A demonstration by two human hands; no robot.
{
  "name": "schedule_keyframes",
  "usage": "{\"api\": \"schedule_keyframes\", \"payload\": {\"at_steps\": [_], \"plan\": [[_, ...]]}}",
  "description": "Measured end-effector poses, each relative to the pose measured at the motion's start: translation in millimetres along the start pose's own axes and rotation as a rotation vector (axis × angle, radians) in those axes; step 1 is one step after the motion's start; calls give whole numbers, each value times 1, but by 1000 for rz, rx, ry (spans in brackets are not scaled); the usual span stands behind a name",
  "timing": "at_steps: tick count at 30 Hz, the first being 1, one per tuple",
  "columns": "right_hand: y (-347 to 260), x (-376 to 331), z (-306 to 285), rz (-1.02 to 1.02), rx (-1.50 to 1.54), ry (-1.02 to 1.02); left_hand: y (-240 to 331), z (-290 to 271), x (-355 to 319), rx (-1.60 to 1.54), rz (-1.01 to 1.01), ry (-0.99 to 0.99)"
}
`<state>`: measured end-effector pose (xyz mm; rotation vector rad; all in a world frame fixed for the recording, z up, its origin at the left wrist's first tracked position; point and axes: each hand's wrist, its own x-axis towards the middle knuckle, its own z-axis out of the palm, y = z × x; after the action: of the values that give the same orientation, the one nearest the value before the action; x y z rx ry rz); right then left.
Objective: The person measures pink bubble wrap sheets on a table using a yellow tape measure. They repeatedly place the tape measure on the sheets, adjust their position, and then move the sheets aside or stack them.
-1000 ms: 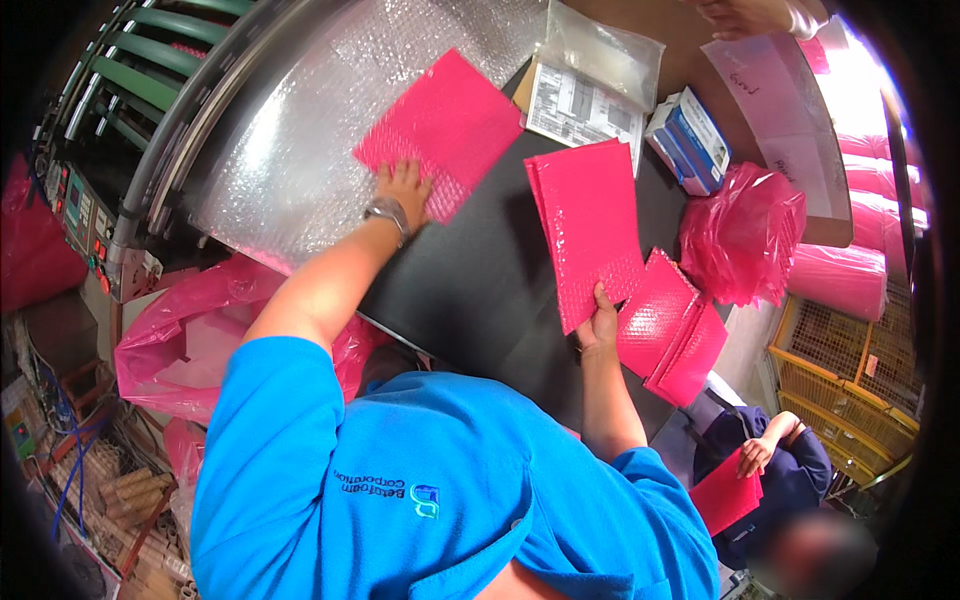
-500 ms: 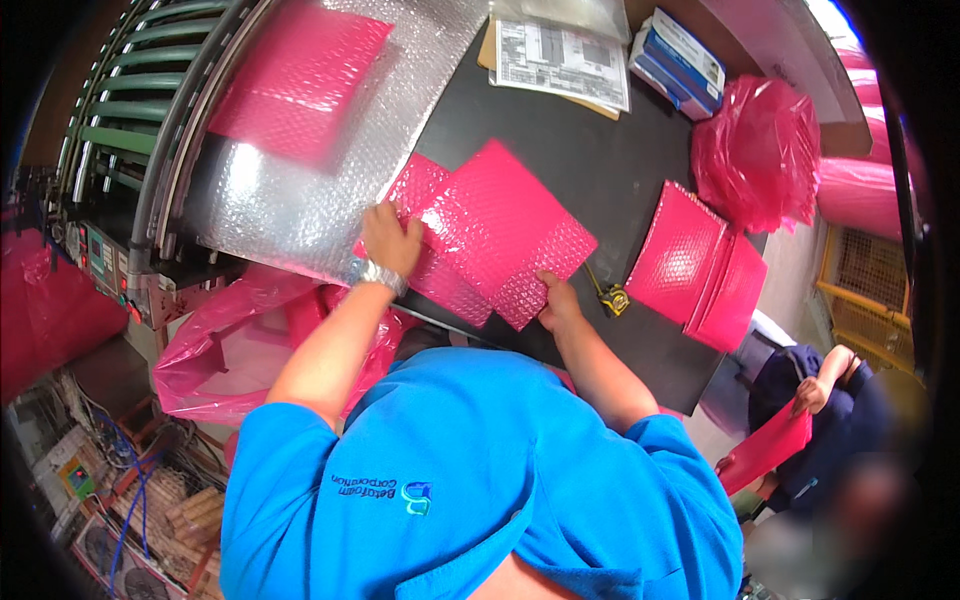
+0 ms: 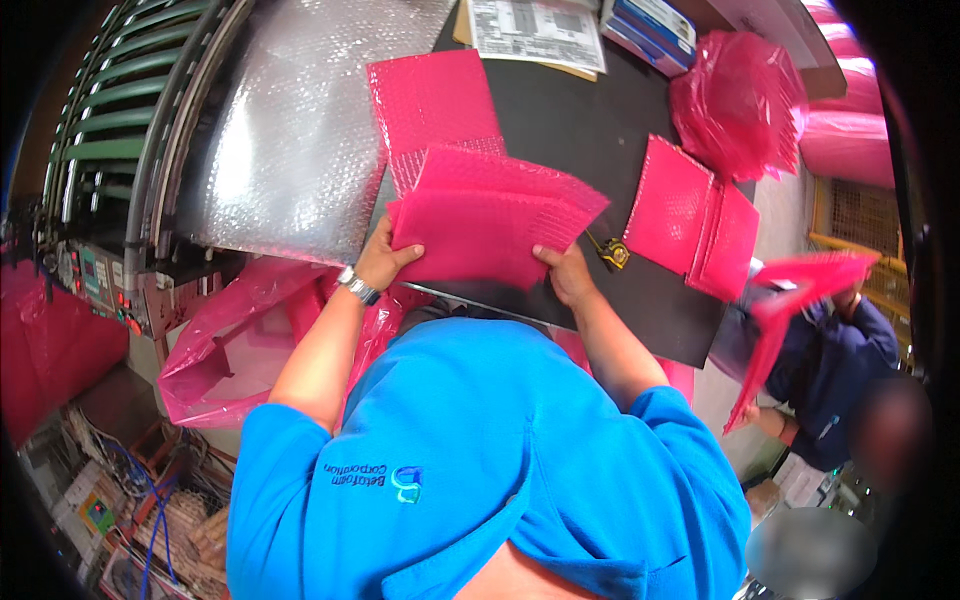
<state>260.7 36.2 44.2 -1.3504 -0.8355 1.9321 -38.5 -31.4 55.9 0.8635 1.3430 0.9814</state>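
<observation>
Between my two hands is a small stack of pink bubble-wrap pouches [image 3: 490, 225], its layers slightly fanned at the far edge. My left hand [image 3: 385, 258], with a watch on the wrist, grips the left near corner, thumb on top. At the right edge my right hand [image 3: 565, 272] pinches the stack, thumb on top; the fingers beneath are mostly hidden. Just beyond the stack, another pink bubble pouch [image 3: 435, 105] lies partly over the silver bubble sheet [image 3: 290, 130] and the dark table [image 3: 565, 120]. A yellow-black tape measure [image 3: 612, 254] rests right of my right hand.
More pink pouches [image 3: 675, 205] lie at the table's right side, before a pink plastic bag [image 3: 735, 105]. Papers [image 3: 535, 30] and a blue box [image 3: 650, 35] sit at the back. Left stands a roller machine [image 3: 100, 150]. At right a co-worker [image 3: 825, 370] holds pink sheeting.
The two overlapping pouches in my hands are now gathered into a stack. The pouch on the silver sheet has shifted right, partly onto the table. The co-worker's pink sheeting has been raised and spread.
</observation>
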Motion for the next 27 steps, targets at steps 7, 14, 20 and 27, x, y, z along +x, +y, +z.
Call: {"api": "schedule_keyframes", "payload": {"at_steps": [7,14,20,27], "plan": [[-27,-16,-14,158,-305,-152,-15,-8,10,217,93,-78],[-30,-44,-43,-241,-114,275,9,56,58,122,181,-121],[-69,-102,-138,-437,357,538,24,106,122,122,-19,-29],[-55,-107,-207,-504,733,549,16,156,163,588,54,58]]}}
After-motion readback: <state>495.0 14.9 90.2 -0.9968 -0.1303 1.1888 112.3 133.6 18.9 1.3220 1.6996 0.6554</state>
